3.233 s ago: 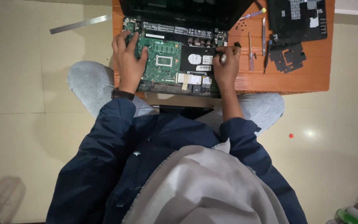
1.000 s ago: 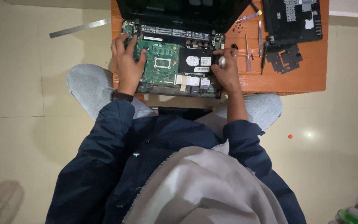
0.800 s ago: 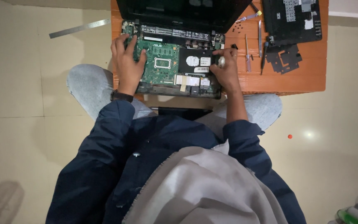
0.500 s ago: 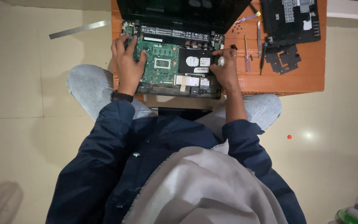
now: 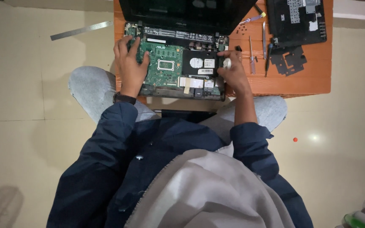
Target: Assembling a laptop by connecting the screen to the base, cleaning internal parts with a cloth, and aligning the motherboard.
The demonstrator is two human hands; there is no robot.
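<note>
Left hand [image 5: 129,63] lies flat, holding nothing, bracing the opened laptop [image 5: 176,63] on the desk [image 5: 309,82]. Right hand [image 5: 233,74] pinches something small and white by the drive. I reckon I'm mid-teardown; freeing that drive needs care.

A small orange wooden table on a pale cream tiled floor, under dim indoor light.

The orange slatted wooden table [image 5: 313,82] stands at the top of the view on the cream tiled floor [image 5: 26,101], whose grout lines show faintly. A long steel ruler [image 5: 81,30] lies on the tiles left of the table. A small red dot [image 5: 295,139] sits beside a bright glare spot [image 5: 315,137] at right.
</note>
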